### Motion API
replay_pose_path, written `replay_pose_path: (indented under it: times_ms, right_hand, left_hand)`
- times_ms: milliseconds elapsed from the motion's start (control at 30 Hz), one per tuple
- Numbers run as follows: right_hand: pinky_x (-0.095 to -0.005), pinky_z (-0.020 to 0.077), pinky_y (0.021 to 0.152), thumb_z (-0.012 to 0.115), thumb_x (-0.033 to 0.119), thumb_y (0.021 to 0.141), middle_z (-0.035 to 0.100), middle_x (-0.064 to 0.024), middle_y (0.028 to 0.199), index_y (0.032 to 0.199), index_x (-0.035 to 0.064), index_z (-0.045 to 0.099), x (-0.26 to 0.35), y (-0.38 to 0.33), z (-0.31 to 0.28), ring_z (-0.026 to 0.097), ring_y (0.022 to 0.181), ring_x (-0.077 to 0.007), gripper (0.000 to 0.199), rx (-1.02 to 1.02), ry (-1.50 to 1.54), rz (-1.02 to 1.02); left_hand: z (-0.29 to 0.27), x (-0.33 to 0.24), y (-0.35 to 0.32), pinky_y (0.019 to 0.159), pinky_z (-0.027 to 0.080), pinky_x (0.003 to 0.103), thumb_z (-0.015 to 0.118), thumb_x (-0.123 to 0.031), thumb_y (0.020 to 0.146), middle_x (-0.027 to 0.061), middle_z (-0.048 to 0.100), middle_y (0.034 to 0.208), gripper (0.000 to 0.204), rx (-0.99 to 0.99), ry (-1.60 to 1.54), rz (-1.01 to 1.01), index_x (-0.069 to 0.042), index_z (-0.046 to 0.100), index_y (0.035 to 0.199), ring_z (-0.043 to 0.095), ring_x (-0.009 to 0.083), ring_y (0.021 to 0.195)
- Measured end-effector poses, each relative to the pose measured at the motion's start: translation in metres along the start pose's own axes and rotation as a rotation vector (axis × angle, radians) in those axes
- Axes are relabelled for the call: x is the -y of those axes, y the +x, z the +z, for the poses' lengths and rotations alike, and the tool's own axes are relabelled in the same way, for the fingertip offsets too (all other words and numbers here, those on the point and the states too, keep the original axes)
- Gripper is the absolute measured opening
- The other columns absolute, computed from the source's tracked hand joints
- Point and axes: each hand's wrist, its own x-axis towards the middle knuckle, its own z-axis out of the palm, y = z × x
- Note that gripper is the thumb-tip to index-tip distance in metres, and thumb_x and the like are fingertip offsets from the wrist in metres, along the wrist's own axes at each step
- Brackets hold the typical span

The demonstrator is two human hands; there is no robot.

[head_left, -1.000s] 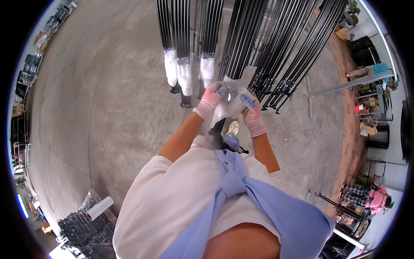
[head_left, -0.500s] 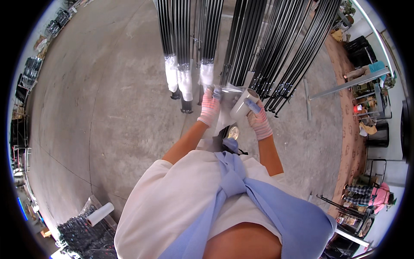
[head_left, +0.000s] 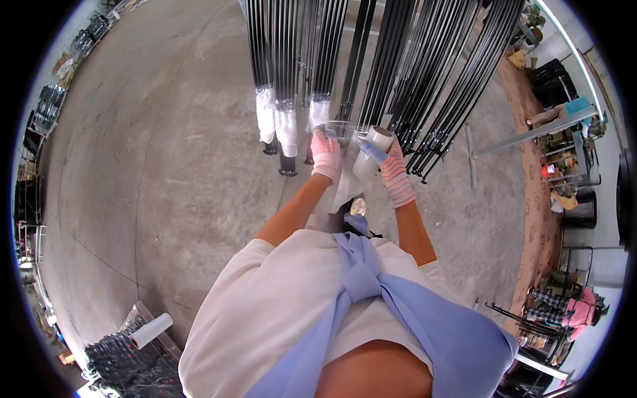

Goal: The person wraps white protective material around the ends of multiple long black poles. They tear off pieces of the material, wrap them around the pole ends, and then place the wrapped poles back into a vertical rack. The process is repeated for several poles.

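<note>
My right hand [head_left: 397, 176], in a striped glove, is wrapped round a roll of clear stretch film [head_left: 371, 154], thumb across its side. A loose sheet of film [head_left: 348, 180] hangs from the roll between my hands. My left hand [head_left: 326, 158], gloved too, is closed on the film's edge, its fingertips partly hidden. It is just below the white-wrapped end [head_left: 319, 111] of a bundle of black rods [head_left: 326, 56]. The narrow black rods [head_left: 353, 73] to its right have film at their lower part. Two more wrapped ends [head_left: 286, 129] are to the left.
Further bundles of black rods [head_left: 438, 79] stretch away at the right. A metal bar [head_left: 531, 134] juts in from the right side. Behind to the left, a white roll [head_left: 152, 330] lies on a dark wrapped stack [head_left: 133, 368]. A person in pink [head_left: 582, 312] is at the far right.
The film roll has tipped more upright and moved slightly up and left. My right hand has turned round it. My left hand has shifted slightly right.
</note>
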Motion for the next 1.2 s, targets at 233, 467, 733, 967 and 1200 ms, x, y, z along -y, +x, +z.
replay_pose_path:
  times_ms: [233,467,733,967,1200]
  right_hand:
    - [-0.0279,0.0462,0.069,0.068,0.015,0.066,0.053,-0.0041,0.091,0.105,0.0059,0.046,-0.016,0.0,-0.024,0.054,0.08,-0.0136,0.046,-0.027,0.077,-0.091]
    - [-0.0269,0.0473,0.066,0.069,0.012,0.064,0.054,-0.0046,0.088,0.102,0.0049,0.046,-0.009,-0.007,-0.011,0.055,0.075,-0.0132,0.045,-0.073,0.172,-0.104]
    - [-0.0293,0.0475,0.066,0.065,0.017,0.068,0.055,-0.0035,0.087,0.103,0.0059,0.047,-0.017,-0.006,-0.022,0.055,0.076,-0.0143,0.041,0.007,0.232,-0.096]
    - [-0.0302,0.048,0.064,0.064,0.019,0.068,0.056,-0.0031,0.084,0.101,0.0082,0.051,-0.022,-0.002,-0.055,0.056,0.075,-0.015,0.037,0.042,0.388,0.028]
    - [-0.0278,0.0474,0.065,0.058,0.021,0.075,0.057,-0.0056,0.083,0.095,0.0044,0.051,-0.044,0.059,-0.091,0.056,0.071,-0.0146,0.027,0.182,0.245,0.041]
  left_hand:
    - [0.034,-0.029,0.006,0.05,0.044,0.028,0.044,-0.01,0.079,0.0048,0.056,0.071,0.017,0.742,0.171,-0.219,-0.008,0.051,0.094,0.054,0.014,0.061]
    - [0.012,-0.078,-0.014,0.06,0.043,0.026,0.053,-0.024,0.076,0.0069,0.058,0.073,0.026,0.751,-0.076,-0.345,-0.003,0.054,0.093,0.054,0.0141,0.065]
    - [-0.007,-0.077,-0.045,0.061,0.042,0.024,0.057,-0.025,0.078,0.003,0.058,0.072,0.028,0.645,-0.137,-0.071,0.001,0.056,0.086,0.049,0.0104,0.063]
    - [-0.022,-0.117,-0.059,0.058,0.04,0.02,0.06,-0.015,0.076,0.0002,0.056,0.074,0.022,0.611,-0.338,-0.152,0.002,0.056,0.09,0.045,0.0061,0.064]
    - [-0.033,-0.128,-0.053,0.058,0.036,0.018,0.06,-0.014,0.076,-0.0039,0.053,0.074,0.02,0.69,-0.347,-0.199,0.0,0.057,0.09,0.042,0.0036,0.063]
